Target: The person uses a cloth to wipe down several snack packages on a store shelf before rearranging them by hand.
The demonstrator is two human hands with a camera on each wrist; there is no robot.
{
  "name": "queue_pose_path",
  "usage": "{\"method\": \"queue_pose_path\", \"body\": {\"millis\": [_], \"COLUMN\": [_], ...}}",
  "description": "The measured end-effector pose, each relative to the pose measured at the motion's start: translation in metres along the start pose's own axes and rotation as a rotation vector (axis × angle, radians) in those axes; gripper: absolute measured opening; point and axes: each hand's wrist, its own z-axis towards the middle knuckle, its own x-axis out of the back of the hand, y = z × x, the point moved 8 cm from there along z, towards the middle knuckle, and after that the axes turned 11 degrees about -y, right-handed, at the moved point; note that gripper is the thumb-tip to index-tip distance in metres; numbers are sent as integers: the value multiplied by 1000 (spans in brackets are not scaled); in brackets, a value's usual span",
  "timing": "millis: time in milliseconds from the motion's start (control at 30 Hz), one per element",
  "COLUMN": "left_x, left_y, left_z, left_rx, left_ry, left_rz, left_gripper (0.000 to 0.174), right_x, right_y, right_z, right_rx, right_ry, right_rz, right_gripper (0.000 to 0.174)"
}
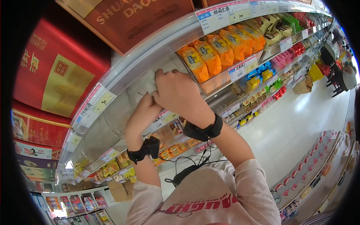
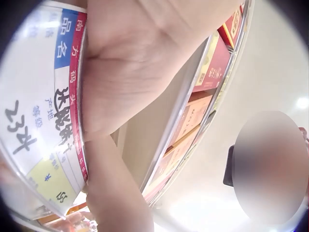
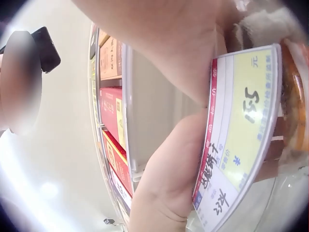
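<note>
**item: white cloth, bare shelf bay**

white cloth: bunched, against the back of the bare shelf. my right hand: fingers curled over it, pressing. my left hand: just beneath, by the price label; whether its fingers are apart or together i cannot tell. orange packets: next bay.

We're in a shop aisle: long shelves with price tags along their edges, orange snack packs lined up, red gift boxes above, pale tiled floor.
</note>
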Motion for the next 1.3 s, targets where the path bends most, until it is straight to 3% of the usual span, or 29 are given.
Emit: {"method": "queue_pose_path", "body": {"millis": [167, 267, 400, 500, 600, 733, 800, 900, 1000, 1067, 1133, 1200, 1267, 1300], "left_x": [4, 9, 17, 22, 37, 24, 16, 5, -6, -22, -31, -30, -20, -16], "left_y": [-15, -33, -11, 11, 34, 88, 90, 83, 61, 41, 27, 20, 18, 10], "left_z": [0, 4, -6, -12, -40, -97, -116, -137, -145, -141, -146, -153, -165, -166], "left_rx": [48, 37, -42, -265, -432, -625, -635, -669, -696, -667, -517, -498, -596, -539], "left_ry": [1, 73, 157, 232, 697, 849, 808, 735, 554, 363, 314, 308, 343, 321], "left_rz": [-105, -100, -102, -217, 201, 468, 354, 129, -215, -511, -618, -602, -476, -487], "left_gripper": [34, 36, 37, 39, 43, 47, 53, 52, 51, 52, 52, 51, 50, 49], "right_x": [3, 3, 17, 27, 45, 66, 71, 84, 87, 68, 44, 37, 22, 16], "right_y": [-3, -3, -8, -12, -22, -28, -25, -8, -33, -50, -67, -68, -70, -77], "right_z": [-2, -1, -4, -10, -32, -72, -93, -129, -136, -133, -130, -127, -129, -127], "right_rx": [49, 21, 38, 73, 334, 357, 291, 199, 277, 224, 163, 171, 110, 126], "right_ry": [52, -25, 98, 126, 333, 308, 278, 544, 391, 271, 151, 148, 89, 115], "right_rz": [24, 6, 70, 165, 209, 339, 457, 698, 692, 833, 977, 854, 823, 837], "right_gripper": [27, 31, 45, 54, 59, 52, 43, 34, 33, 33, 33, 27, 24, 19]}}
